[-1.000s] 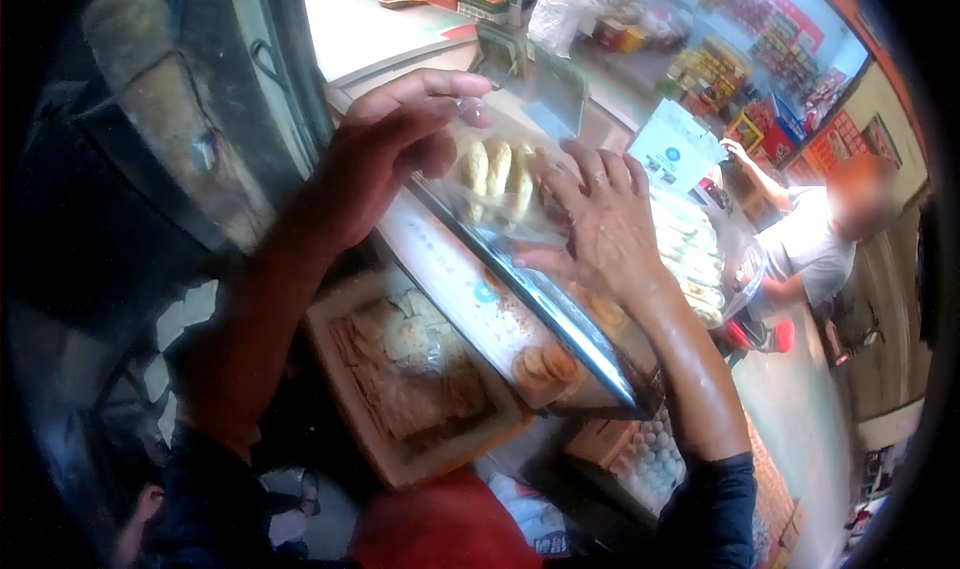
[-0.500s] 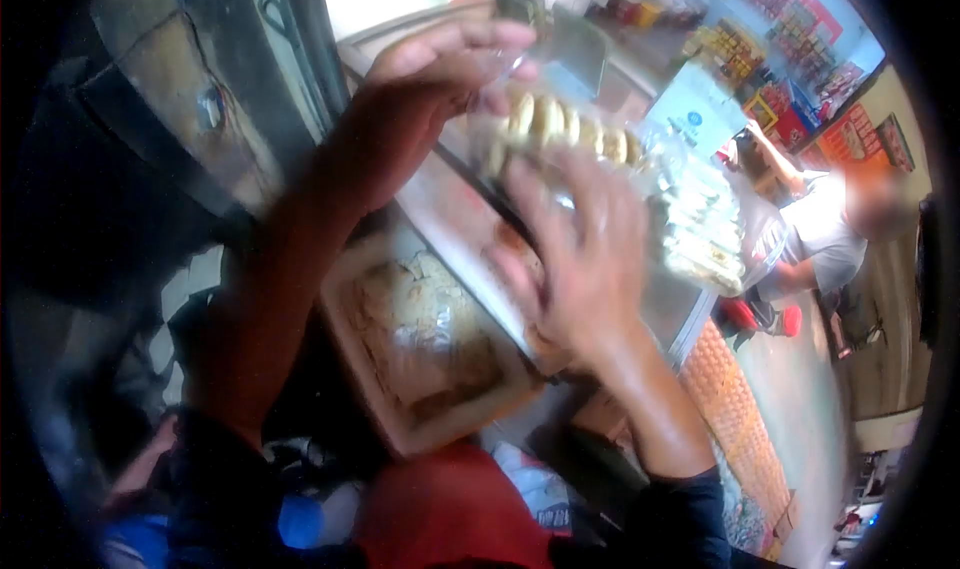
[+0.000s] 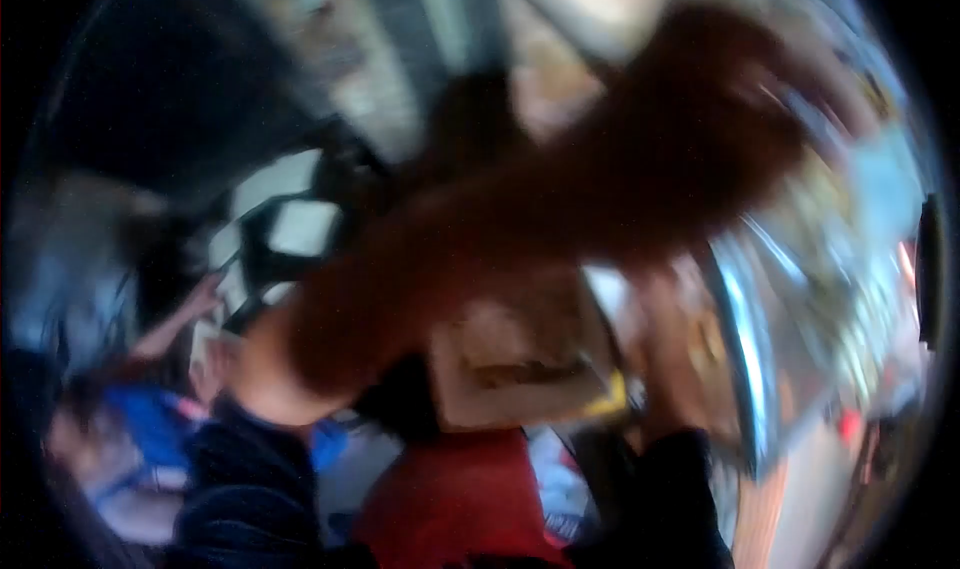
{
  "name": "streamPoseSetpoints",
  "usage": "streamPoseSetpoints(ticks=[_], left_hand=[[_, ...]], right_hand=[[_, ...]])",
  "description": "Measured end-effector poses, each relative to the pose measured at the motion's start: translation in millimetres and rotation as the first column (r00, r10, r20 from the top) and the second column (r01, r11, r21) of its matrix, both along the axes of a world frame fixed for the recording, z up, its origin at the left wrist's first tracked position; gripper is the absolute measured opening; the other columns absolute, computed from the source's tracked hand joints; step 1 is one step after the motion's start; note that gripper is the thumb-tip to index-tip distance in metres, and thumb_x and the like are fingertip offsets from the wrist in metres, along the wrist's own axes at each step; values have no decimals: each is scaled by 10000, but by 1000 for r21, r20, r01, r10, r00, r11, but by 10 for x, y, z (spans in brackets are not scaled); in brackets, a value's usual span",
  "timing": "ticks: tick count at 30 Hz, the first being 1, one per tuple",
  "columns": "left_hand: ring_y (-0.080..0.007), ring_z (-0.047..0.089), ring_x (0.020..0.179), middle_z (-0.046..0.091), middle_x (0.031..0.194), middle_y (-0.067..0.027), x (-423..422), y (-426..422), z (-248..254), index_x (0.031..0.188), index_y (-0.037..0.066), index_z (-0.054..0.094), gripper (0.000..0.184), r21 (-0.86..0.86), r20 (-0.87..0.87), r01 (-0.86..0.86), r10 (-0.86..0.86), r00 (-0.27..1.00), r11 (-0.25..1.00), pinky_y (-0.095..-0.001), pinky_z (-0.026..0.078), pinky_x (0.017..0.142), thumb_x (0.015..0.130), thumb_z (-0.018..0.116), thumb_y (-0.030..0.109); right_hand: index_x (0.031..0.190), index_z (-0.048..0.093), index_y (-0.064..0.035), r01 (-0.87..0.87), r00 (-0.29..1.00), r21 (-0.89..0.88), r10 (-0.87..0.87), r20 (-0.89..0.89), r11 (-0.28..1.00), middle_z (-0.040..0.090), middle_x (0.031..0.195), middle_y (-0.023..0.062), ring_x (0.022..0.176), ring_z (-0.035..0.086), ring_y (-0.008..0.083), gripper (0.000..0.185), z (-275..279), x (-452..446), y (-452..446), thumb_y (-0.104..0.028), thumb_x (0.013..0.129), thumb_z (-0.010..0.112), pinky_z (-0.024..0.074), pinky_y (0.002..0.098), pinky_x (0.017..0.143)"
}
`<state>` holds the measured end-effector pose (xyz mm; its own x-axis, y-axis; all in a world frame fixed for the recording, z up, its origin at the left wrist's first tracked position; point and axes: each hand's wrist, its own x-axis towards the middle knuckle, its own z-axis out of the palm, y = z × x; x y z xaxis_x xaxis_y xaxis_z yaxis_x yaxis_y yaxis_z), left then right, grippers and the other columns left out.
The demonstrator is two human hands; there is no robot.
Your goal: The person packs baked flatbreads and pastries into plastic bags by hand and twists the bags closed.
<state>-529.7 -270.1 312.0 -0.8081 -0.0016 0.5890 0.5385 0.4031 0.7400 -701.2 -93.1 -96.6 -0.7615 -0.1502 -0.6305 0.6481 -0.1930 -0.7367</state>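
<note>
Motion smears most of the view. My left arm stretches across to the upper right, where my left hand (image 3: 795, 94) is beside pale, shiny blurred shapes. Its fingers are too smeared to show whether they grip anything. My right hand (image 3: 668, 319) is lower, close to the right side of a shallow box (image 3: 455, 399) holding crumbly tan stuff (image 3: 520, 344). The fingers of that hand are blurred too. Beyond the metal edge (image 3: 745, 354) of a counter or case lie whitish streaks (image 3: 850, 319), perhaps the packed pale rounds seen earlier.
At the lower left is another person in blue (image 3: 155, 419), with a hand (image 3: 205, 364) near several white square pieces (image 3: 303, 227). Red cloth (image 3: 450, 499) shows at my front. A dark upright structure (image 3: 460, 29) stands at the top.
The view has swung round and blurred. My left hand has moved far to the right, and my right hand is lower, nearer the box. The packed pale rounds have shifted to the right edge.
</note>
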Motion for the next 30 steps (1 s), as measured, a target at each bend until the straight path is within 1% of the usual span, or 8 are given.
streamPoseSetpoints(ticks=[11, 17, 18, 20, 22, 26, 27, 30], left_hand=[[-163, 645, 789, 670, 939, -85, -10, 76, -149, 1070, 19, 650, 241, 241, -64, 99, -86, 994, 965, -310, 541, 720, 885, 554, 140], [-152, 647, 721, 669, 861, -65, -63, 6, -24, 1001, 20, 678, 209, 291, 26, 111, -124, 992, 950, -310, 545, 677, 861, 554, 113], [-150, 648, 710, 669, 848, -61, -38, -58, 12, 989, 20, 683, 205, 298, 52, 95, -116, 992, 950, -310, 546, 670, 857, 554, 108], [-128, 601, 712, 686, 883, -62, 6, -156, 123, 1051, 24, 684, 281, 242, 197, -44, -5, 980, 969, -291, 493, 687, 915, 544, 225], [-104, 504, 633, 544, 737, -3, -37, -203, 195, 1211, 30, 638, 372, 236, 201, -20, -29, 979, 972, -268, 431, 615, 951, 501, 259], [-66, 409, 576, 496, 684, 40, -149, -177, 285, 1316, 33, 599, 430, 245, 289, -2, -72, 955, 969, -212, 355, 543, 966, 474, 250], [-64, 410, 576, 513, 700, 38, -147, -132, 316, 1319, 37, 598, 427, 260, 308, -16, -67, 949, 966, -206, 355, 541, 967, 473, 245], [-62, 423, 581, 532, 720, 30, -174, -152, 380, 1325, 44, 598, 405, 399, 347, -51, -99, 933, 915, -193, 360, 552, 975, 453, 190]], right_hand=[[748, 552, -125, 94, 995, -122, -88, 54, 988, 528, 682, 15, 509, 455, 128, 182, -356, -468, -238, -163, 922, 591, 380, 276, 449], [720, 543, -119, -385, 843, 422, 499, -200, 821, 518, 664, 12, 474, 430, 123, 214, -703, 110, 250, -160, 924, 591, 351, 274, 419], [715, 541, -118, -380, 890, 253, 427, -164, 890, 516, 661, 11, 469, 426, 122, 219, -520, 448, 281, -160, 925, 591, 346, 274, 414], [1047, 590, -2, -141, 990, -247, 129, -65, 959, 663, 962, 95, 826, 681, 194, 159, 643, 1370, 257, -128, 952, 614, 584, 284, 549], [1285, 552, -54, -273, 962, -269, 262, -75, 924, 662, 1115, 128, 970, 685, 221, 392, 1436, 1776, 539, -81, 911, 662, 639, 290, 644], [1323, 538, -23, -371, 888, -326, 229, -400, 869, 658, 1154, 122, 966, 690, 212, 501, 2665, 1970, 969, -109, 863, 715, 624, 274, 615], [1225, 585, -11, -304, 861, -272, 140, -490, 913, 694, 1042, 118, 815, 703, 174, 364, 3104, 1952, 969, -49, 875, 679, 619, 287, 593], [1186, 588, 36, -246, 712, -37, 155, -685, 969, 696, 1018, 136, 839, 695, 189, 359, 3974, 1629, 807, -149, 890, 670, 608, 323, 690]])
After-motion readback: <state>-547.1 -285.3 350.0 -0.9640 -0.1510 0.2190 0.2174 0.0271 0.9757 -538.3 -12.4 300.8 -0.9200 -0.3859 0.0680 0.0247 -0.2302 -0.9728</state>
